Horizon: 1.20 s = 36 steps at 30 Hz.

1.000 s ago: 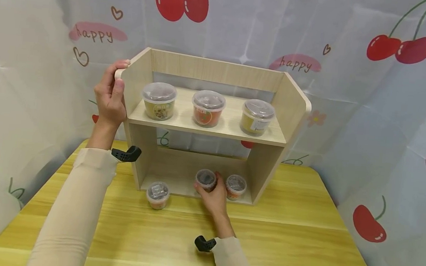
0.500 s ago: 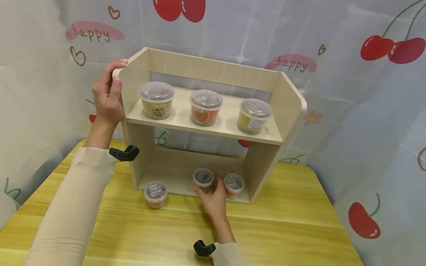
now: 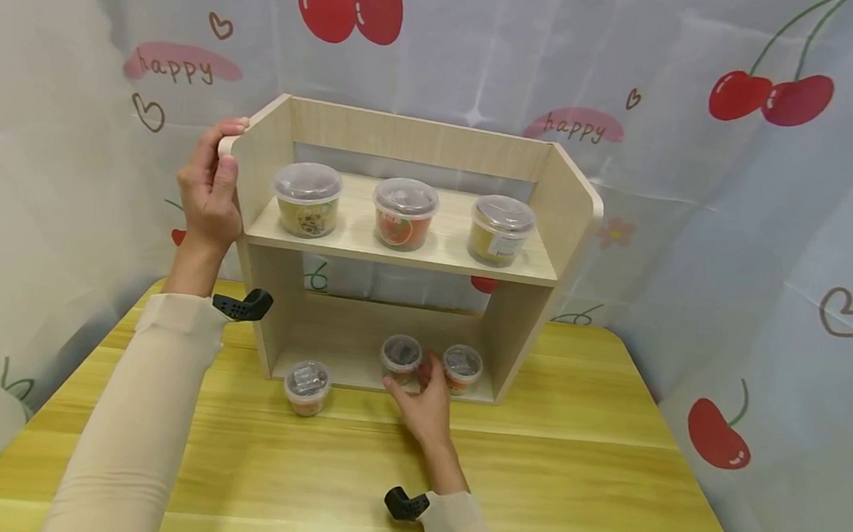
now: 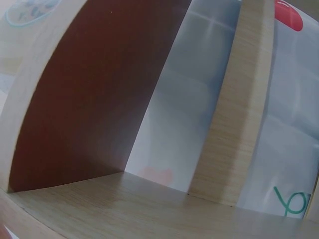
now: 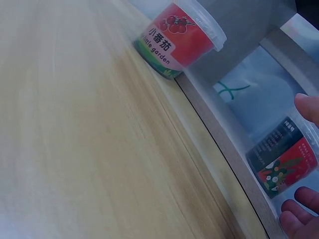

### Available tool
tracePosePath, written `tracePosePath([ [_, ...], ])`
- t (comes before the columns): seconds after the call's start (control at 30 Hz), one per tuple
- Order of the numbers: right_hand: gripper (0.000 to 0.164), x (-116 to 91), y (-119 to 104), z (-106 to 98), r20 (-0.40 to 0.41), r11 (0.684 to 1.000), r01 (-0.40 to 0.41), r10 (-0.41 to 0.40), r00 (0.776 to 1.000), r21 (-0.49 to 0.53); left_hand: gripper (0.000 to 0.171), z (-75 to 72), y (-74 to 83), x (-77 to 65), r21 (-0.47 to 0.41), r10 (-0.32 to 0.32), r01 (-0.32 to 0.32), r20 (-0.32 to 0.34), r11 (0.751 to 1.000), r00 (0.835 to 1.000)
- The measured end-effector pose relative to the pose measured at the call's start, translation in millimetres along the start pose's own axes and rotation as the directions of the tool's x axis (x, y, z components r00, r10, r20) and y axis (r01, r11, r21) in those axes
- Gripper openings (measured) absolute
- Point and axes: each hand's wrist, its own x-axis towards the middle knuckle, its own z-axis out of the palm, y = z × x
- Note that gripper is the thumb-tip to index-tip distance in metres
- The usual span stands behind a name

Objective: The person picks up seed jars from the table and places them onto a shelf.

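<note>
My left hand [image 3: 210, 190] grips the upper front corner of the left side panel of a pale wooden shelf [image 3: 397, 262], thumb in front. On the lower board, my right hand [image 3: 426, 412] has thumb and fingers spread loosely around a small lidded plastic cup [image 3: 401, 354]. The right wrist view shows gaps between the fingertips [image 5: 290, 221] and that cup's black-and-red label [image 5: 284, 167]. Just right of the fingers stands another small cup [image 3: 461, 363]. A third small cup [image 3: 307, 388], with a tomato label, is on the table before the shelf's left front.
Three larger lidded tubs stand in a row on the upper board: yellow [image 3: 307, 200], red [image 3: 404, 214] and yellow [image 3: 501, 232]. The wood-grain table [image 3: 569, 461] extends around the shelf. A cherry-patterned cloth [image 3: 481, 45] hangs behind.
My right hand's fingers have loosened from the middle small cup and drawn slightly back toward me. The left hand keeps its grip on the panel. The whole view has shifted a little.
</note>
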Motion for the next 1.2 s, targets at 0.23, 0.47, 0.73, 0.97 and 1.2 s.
tracePosePath([
  [0.23,0.090,-6,-3,-1,0.015,1.000,-0.024,0.024,1.000,-0.015,0.041,-1.5,2.6,0.7,-0.003,-0.004,0.004,-0.009,1.000,1.000],
  [0.47,0.092,-14,-2,-1,0.025,0.999,-0.040,0.040,0.999,0.008,0.042,-2.4,4.0,1.2,0.012,0.001,-0.001,-0.006,1.000,1.000],
  [0.73,0.089,-22,-3,0,0.017,0.999,-0.043,0.043,0.999,-0.005,0.045,-8.6,-11.9,-0.5,0.044,-0.007,0.007,-0.002,0.999,1.000],
  [0.97,0.085,-29,-8,-1,0.036,0.999,-0.040,0.040,0.999,0.007,0.046,-11.2,-27.3,-2.0,0.050,0.002,-0.002,-0.008,0.999,1.000],
  [1.2,0.082,-36,-10,1,0.040,0.999,-0.034,0.033,0.999,0.013,0.048,-10.6,-32.1,-3.1,0.057,0.006,-0.006,0.001,0.998,1.000],
])
